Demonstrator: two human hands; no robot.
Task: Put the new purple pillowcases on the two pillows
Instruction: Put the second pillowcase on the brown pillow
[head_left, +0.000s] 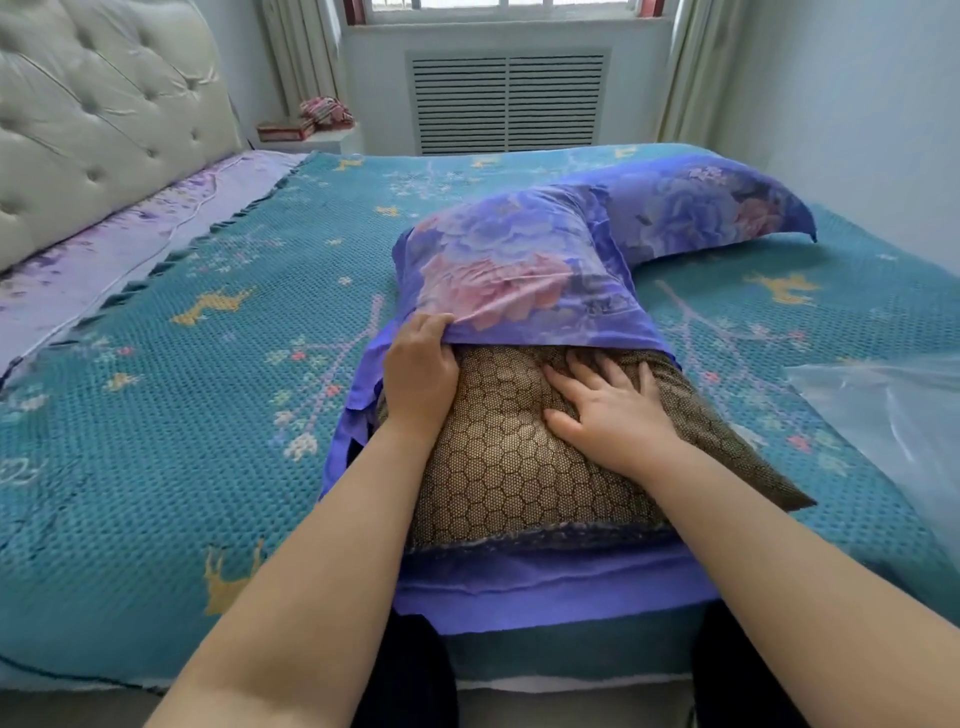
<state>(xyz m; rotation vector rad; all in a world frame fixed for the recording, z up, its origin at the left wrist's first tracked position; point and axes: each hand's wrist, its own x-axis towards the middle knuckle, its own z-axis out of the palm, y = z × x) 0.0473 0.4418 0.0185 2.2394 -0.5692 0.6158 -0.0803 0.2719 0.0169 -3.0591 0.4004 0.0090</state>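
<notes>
A brown honeycomb-patterned pillow (519, 467) lies at the near edge of the bed, its far half inside a purple floral pillowcase (509, 260). My left hand (418, 374) grips the upper hem of the pillowcase opening at the pillow's left side. My right hand (608, 405) presses flat on the pillow, fingers spread, fingertips just under the hem. The lower layer of the pillowcase sticks out beneath the pillow toward me. A second pillow (701, 208) in a matching purple floral case lies behind, to the right.
The bed is covered by a teal blanket (208, 364) with deer motifs. A clear plastic bag (883, 405) lies at the right edge. A tufted headboard (93, 104) stands on the left; a radiator cover (506, 98) and window sit behind the bed.
</notes>
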